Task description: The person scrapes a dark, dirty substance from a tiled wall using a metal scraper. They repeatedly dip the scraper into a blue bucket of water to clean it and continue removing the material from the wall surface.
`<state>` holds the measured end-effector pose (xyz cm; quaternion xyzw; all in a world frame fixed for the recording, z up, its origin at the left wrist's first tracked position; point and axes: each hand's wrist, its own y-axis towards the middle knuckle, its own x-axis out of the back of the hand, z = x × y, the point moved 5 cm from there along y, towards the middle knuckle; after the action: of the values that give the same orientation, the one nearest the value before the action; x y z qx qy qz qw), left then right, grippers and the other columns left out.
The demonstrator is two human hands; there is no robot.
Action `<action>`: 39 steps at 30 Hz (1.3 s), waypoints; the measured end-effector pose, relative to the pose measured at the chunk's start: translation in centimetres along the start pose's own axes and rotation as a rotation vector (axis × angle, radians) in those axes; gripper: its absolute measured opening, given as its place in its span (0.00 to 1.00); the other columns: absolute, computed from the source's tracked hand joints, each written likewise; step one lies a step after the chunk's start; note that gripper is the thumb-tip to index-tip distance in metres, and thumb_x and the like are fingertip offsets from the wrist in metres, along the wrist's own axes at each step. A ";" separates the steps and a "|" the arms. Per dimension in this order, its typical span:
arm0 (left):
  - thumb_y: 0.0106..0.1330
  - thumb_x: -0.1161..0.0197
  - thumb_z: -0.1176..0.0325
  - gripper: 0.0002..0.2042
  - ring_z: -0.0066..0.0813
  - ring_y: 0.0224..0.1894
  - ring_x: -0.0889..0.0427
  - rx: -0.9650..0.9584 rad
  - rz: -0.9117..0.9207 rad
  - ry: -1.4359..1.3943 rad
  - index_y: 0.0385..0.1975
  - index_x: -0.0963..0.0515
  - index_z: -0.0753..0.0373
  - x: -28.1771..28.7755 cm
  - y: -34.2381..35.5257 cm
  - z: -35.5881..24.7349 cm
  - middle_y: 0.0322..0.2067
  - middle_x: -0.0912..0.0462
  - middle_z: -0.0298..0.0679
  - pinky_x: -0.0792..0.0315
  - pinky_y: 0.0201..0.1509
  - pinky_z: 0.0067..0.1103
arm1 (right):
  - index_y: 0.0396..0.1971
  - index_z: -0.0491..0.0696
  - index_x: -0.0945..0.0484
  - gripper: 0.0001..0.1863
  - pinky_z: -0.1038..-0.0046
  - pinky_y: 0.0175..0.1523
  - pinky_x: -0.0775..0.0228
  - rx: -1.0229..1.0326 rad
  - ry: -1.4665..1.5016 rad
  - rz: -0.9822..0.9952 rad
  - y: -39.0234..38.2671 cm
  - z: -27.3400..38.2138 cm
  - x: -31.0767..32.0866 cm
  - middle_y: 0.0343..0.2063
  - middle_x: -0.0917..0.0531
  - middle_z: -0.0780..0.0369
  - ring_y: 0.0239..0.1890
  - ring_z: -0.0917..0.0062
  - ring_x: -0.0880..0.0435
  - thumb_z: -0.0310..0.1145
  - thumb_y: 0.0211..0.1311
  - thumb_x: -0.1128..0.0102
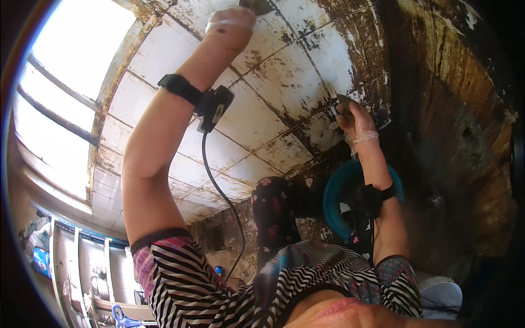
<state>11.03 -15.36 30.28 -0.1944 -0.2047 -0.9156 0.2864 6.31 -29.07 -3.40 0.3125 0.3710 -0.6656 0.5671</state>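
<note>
My left hand (232, 23), in a thin clear plastic glove, is raised to the upper part of a dirty white tiled wall (235, 117). Its fingers are closed round a scraper, whose dark flat blade (257, 6) shows at the top edge of the picture. Lower down on the right, my right hand (358, 124) is also gloved in clear plastic. Its fingers are bent round a small dark flat piece (348, 100), which looks like a blade, close to the grimy tiles. Brown and black grime covers many tiles and joints.
A teal basin (330, 205) stands below my right forearm. Daylight comes through a barred window (60, 104) at left. A rack (79, 262) with household things is at lower left. Rough brown wall (465, 109) fills the right. A cable (219, 188) hangs from my left forearm's strapped device.
</note>
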 end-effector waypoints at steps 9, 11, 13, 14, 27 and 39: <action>0.52 0.48 0.77 0.10 0.41 0.35 0.19 0.077 0.007 0.044 0.35 0.26 0.64 1.4 -0.4 1.0 0.33 0.21 0.46 0.25 0.36 0.32 | 0.41 0.45 0.27 0.12 0.74 0.28 0.26 0.031 -0.017 0.060 -1.3 0.5 -0.1 0.30 0.21 0.61 0.24 0.76 0.21 0.35 0.61 0.47; 0.51 0.47 0.77 0.10 0.41 0.33 0.19 -0.062 -0.167 0.103 0.34 0.26 0.63 2.5 1.0 0.6 0.31 0.21 0.46 0.24 0.34 0.31 | 0.41 0.45 0.27 0.11 0.73 0.28 0.26 0.062 -0.018 0.061 -1.2 0.8 0.2 0.30 0.20 0.61 0.24 0.76 0.21 0.34 0.62 0.47; 0.50 0.46 0.77 0.10 0.41 0.33 0.19 -0.247 -0.341 0.090 0.34 0.25 0.64 3.5 0.6 0.1 0.29 0.20 0.46 0.24 0.34 0.30 | 0.41 0.45 0.27 0.11 0.73 0.28 0.26 0.052 -0.015 0.035 -1.2 1.0 0.4 0.30 0.20 0.61 0.24 0.77 0.21 0.34 0.62 0.47; 0.51 0.46 0.77 0.10 0.41 0.34 0.19 -0.170 -0.200 0.085 0.34 0.25 0.64 3.0 0.6 0.4 0.31 0.20 0.47 0.24 0.35 0.30 | 0.40 0.46 0.27 0.11 0.72 0.29 0.25 0.057 -0.012 0.006 -1.2 1.1 0.5 0.30 0.20 0.61 0.24 0.77 0.21 0.35 0.62 0.47; 0.52 0.48 0.77 0.09 0.43 0.39 0.20 -0.028 -0.076 0.034 0.33 0.24 0.62 3.4 0.4 1.7 0.35 0.20 0.47 0.25 0.38 0.32 | 0.38 0.46 0.26 0.10 0.77 0.23 0.30 0.086 -0.019 -0.016 -1.2 1.6 0.4 0.30 0.19 0.62 0.22 0.78 0.21 0.37 0.62 0.47; 0.55 0.52 0.75 0.11 0.44 0.37 0.20 -0.004 -0.133 0.066 0.35 0.24 0.60 2.8 2.5 4.6 0.34 0.20 0.48 0.25 0.38 0.32 | 0.38 0.47 0.26 0.10 0.76 0.26 0.26 0.087 -0.015 0.066 -0.9 1.0 0.7 0.30 0.19 0.61 0.22 0.77 0.21 0.36 0.61 0.47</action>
<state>11.55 -16.25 36.13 -0.1505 -0.2059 -0.9388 0.2314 5.33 -30.17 -3.35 0.3438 0.3270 -0.6644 0.5775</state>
